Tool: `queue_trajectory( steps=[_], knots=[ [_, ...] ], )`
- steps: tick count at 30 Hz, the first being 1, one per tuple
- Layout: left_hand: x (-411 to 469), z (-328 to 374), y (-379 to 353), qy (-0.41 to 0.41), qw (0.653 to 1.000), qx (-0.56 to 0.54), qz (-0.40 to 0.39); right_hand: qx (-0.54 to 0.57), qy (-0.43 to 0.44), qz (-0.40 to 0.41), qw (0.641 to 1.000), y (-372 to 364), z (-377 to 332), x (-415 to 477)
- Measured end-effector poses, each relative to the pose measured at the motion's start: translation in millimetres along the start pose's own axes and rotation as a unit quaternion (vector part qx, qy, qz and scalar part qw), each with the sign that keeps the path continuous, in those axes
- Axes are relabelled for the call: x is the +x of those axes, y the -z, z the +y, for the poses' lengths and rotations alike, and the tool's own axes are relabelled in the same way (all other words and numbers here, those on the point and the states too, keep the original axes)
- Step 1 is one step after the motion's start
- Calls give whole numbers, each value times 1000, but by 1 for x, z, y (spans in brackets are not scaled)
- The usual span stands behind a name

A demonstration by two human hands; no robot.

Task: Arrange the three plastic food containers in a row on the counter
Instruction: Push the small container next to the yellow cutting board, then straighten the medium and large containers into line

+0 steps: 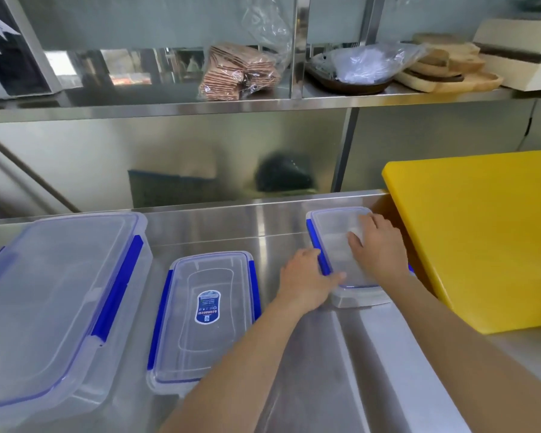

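The small container [338, 242] sits at 2 o'clock on the bench [278, 220], set back from the medium container [203, 317] and large container [53, 295] toward 8 o'clock. The left hand [303, 279] wraps its fingers round the container's edge, and the right hand [378, 248] lays its fingers flat on top. Shoved toward 3 o'clock, the container could ram the yellow board [481, 239].

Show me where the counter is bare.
Bare counter lies behind the middle container, between the large container and small container. The large-middle gap is narrow. Crowded on the right: left hand and right hand on the small container, beside the yellow board.
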State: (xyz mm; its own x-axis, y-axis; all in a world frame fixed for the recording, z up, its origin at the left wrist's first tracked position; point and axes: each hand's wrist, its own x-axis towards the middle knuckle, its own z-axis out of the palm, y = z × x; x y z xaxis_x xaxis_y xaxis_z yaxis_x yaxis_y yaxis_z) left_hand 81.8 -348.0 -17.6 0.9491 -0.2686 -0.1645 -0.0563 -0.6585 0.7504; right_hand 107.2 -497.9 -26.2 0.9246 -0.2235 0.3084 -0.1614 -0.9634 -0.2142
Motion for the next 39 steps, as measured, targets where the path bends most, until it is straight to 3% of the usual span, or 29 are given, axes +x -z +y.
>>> queue_trajectory(
  steps=[3, 6, 9, 11, 14, 22, 35, 39],
  knots=[
    [-20, -19, 50, 31, 992, -24, 123, 130, 61, -48, 988, 10, -39, -32],
    [-43, -53, 94, 109, 972, 74, 195, 250, 159, -192, 936, 16, -75, -68],
    [-67, -85, 122, 252, 939, 170, 160, 246, 196, -386, 867, 10, -99, -92],
    [-80, -97, 129, 311, 937, 112, 116, 181, 232, -447, 845, 5, -108, -101],
    [-90, -101, 125, 316, 946, 5, 77, 130, 259, -449, 845, -1, -113, -105],
    [-59, -118, 97, 168, 976, -49, 132, 139, 188, -401, 886, -28, -98, -68],
    [-28, -125, 93, 139, 983, 28, 114, 129, 169, -395, 894, -33, -103, -35],
    [-57, -114, 117, 111, 977, 49, 172, 80, 204, -339, 915, -6, -131, -46]
  ],
)
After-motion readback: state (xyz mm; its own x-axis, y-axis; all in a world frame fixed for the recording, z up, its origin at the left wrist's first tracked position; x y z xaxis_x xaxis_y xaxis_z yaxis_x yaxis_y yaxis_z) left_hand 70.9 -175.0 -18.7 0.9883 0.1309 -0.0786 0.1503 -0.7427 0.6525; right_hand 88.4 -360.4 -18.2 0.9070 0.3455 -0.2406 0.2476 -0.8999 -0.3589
